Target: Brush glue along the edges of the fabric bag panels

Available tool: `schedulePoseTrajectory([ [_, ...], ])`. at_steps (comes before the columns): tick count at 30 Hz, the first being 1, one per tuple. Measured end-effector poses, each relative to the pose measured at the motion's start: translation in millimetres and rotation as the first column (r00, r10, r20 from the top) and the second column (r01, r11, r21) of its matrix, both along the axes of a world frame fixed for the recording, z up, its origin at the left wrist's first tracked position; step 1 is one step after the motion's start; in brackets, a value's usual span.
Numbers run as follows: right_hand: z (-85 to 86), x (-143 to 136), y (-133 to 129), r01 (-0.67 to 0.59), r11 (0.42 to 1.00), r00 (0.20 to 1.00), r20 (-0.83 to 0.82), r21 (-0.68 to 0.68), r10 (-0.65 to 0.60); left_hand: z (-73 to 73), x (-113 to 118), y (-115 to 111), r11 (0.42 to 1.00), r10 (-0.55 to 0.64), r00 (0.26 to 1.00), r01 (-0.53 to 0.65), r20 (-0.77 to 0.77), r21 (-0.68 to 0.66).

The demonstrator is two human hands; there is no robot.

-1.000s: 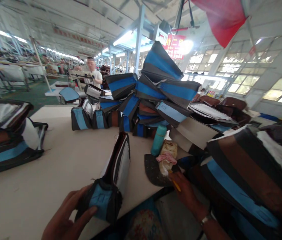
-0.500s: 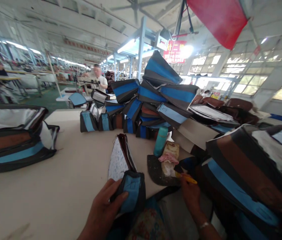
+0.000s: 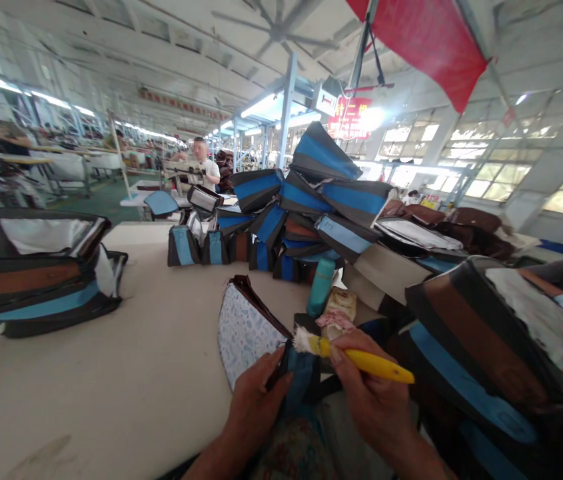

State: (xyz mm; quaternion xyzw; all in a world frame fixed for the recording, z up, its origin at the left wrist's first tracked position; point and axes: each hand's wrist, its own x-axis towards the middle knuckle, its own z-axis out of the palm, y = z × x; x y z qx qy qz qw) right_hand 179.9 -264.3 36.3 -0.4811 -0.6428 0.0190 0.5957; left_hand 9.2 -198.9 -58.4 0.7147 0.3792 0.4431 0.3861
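Note:
My left hand (image 3: 256, 407) grips the near edge of a dark grey and blue fabric bag piece (image 3: 304, 373), its fingers closed on it. A pale patterned lining (image 3: 246, 327) and a brown zipped edge show on the far side of that piece. In my right hand (image 3: 378, 400) is a yellow-handled brush (image 3: 376, 365). The brush's white bristles are at the bag piece's upper edge, close to my left fingertips; whether they touch cannot be made out. Just beyond stand a teal bottle (image 3: 321, 287) and a stained container (image 3: 340, 305) with a pink cloth (image 3: 334, 322).
A pile of grey and blue bag pieces (image 3: 326, 153) rises at the back of the pale table (image 3: 161, 347). More stacked pieces lie at left (image 3: 21, 280) and right (image 3: 476, 340). A person (image 3: 206, 167) sits at a machine beyond; another person's arm shows at far right.
My right hand has lifted the brush from the container and brought it left to the bag piece. My left hand has moved right and turned the piece, showing more lining.

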Motion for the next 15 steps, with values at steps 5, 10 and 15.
schedulePoseTrajectory([
  [5,-4.4,-5.2,4.6,-0.033,0.999,0.966,0.259,0.038,0.022,-10.4,0.6,-2.2,0.995,0.086,0.995,-0.083,-0.050,0.063],
  [10,0.6,-5.5,-2.8,0.057,0.993,0.952,0.294,0.106,-0.086,-8.3,0.8,-5.8,0.995,0.063,0.996,-0.057,-0.069,0.082],
  [15,-5.9,-8.5,-1.0,-0.045,0.996,0.945,0.327,0.081,0.016,-9.7,1.8,-6.9,0.996,0.072,0.994,-0.067,-0.078,0.067],
])
